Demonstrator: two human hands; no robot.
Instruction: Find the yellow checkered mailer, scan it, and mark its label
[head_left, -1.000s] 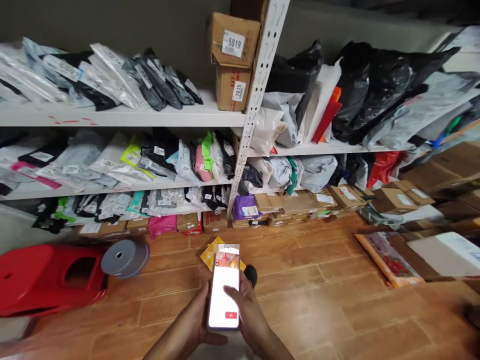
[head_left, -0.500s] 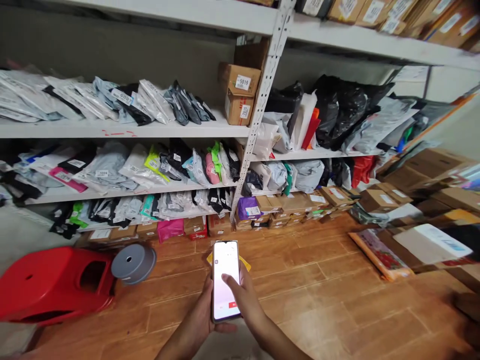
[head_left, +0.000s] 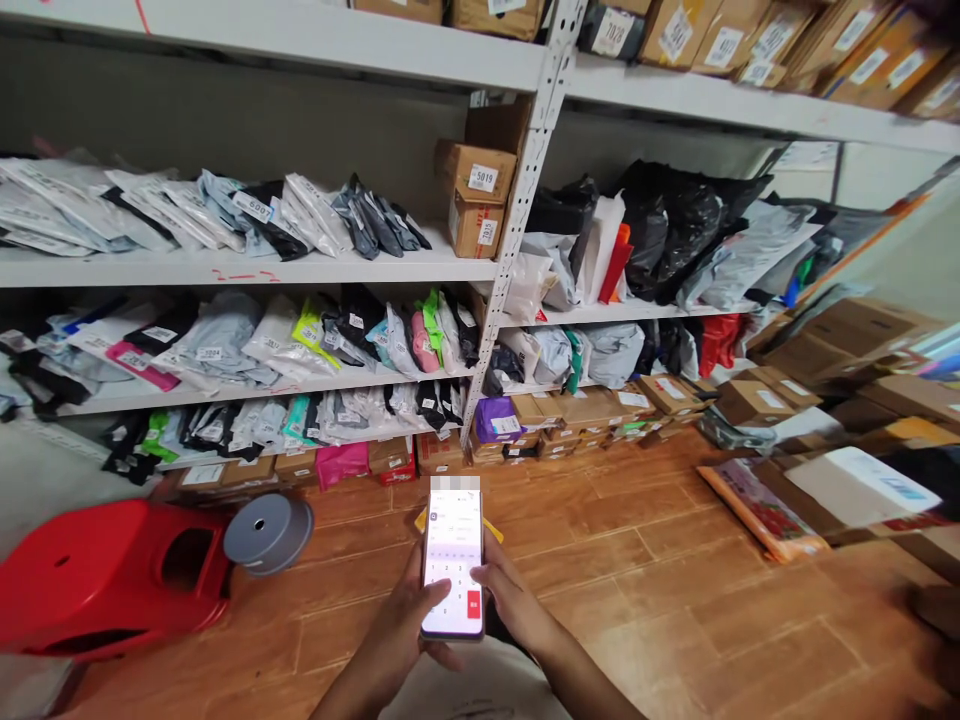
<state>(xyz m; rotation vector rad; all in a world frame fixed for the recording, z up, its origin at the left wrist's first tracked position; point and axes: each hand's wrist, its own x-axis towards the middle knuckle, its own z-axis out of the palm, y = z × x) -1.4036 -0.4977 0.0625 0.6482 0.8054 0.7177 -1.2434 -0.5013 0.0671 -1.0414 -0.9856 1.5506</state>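
I hold a smartphone [head_left: 452, 560] upright in front of me with both hands. Its lit screen shows a number keypad and a red button. My left hand [head_left: 409, 625] cups the phone from the left with the thumb over the lower screen. My right hand [head_left: 504, 600] grips the right edge, thumb beside the red button. A yellow packet [head_left: 489, 524] sticks out behind the phone, above my right hand. Below the hands lies the wooden plank floor [head_left: 637, 600].
White metal shelves [head_left: 517, 200] hold many bagged parcels and labelled cardboard boxes [head_left: 475, 170]. A red plastic stool [head_left: 105, 570] lies on its side at left beside a grey tape roll [head_left: 266, 530]. Cardboard boxes [head_left: 847, 400] are piled at right.
The view has tilted upward, showing the top shelf. The phone screen changed from a pale page to a number keypad. My right thumb moved off the screen's middle toward the right edge.
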